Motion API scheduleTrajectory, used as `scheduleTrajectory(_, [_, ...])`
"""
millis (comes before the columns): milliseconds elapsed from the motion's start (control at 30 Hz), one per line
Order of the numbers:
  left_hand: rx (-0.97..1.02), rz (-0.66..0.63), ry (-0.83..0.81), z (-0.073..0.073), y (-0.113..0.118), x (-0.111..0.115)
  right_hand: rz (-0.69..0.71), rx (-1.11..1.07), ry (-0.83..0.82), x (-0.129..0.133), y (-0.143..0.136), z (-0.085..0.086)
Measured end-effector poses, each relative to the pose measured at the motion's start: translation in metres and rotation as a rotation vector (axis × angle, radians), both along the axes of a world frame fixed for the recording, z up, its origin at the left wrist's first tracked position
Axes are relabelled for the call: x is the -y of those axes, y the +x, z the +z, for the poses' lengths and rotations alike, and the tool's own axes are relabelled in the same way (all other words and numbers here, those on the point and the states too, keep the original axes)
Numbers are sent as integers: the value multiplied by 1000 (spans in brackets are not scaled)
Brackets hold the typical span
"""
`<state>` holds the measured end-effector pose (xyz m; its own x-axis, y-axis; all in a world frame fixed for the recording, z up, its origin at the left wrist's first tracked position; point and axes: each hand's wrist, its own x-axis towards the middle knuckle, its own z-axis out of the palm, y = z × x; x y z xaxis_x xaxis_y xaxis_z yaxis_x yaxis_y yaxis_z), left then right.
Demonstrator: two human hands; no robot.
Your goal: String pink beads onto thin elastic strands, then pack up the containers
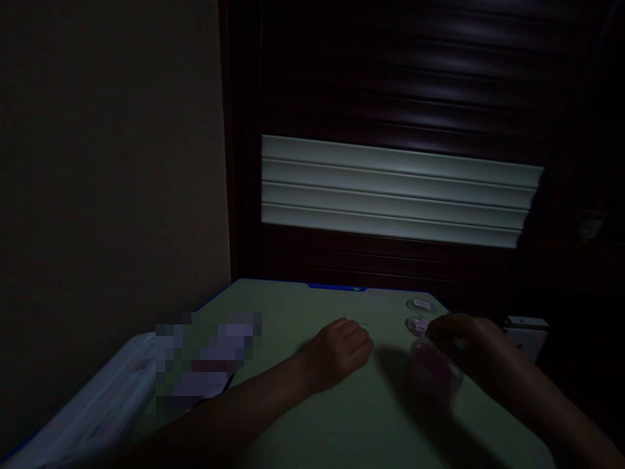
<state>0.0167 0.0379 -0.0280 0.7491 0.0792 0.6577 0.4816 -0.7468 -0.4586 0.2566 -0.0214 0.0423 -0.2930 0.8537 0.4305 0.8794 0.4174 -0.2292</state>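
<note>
My left hand rests closed, knuckles up, near the middle of the pale green table. A thin, faint object lies just beyond its knuckles; whatever the fingers hold, if anything, is hidden. Over at the right, my right hand bends down above a clear round container with pink contents. Its fingers are drawn together at the rim, and dim light hides what they grip. Just past those fingertips sits a small clear dish or lid with pinkish bits. Behind it lies a clear round lid bearing a pale label.
White plastic sheeting covers the table's left edge, beside a blurred-out printed item. A white box stands beyond the right edge. A wall rises at left, and a dark slatted door at the back.
</note>
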Motion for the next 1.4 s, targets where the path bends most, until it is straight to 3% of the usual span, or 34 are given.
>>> scheduleTrajectory(233, [17, -2, -7, -1, -1, -2, -71, -17, -5, 4, 5, 2])
scheduleTrajectory(600, [46, -17, -12, -2, -2, -3, -19, 33, -153, 3, 6, 4])
scheduleTrajectory(1000, [38, -3, -25, -1, -2, -2, -16, 11, -115, -3, 14, -3])
scheduleTrajectory(1167, [39, 1, -22, -1, -2, -3, -41, -17, -25, 2, 11, 0])
scheduleTrajectory(1400, [82, 74, -193, 0, -2, -4, -14, -25, -1, -3, -4, -3])
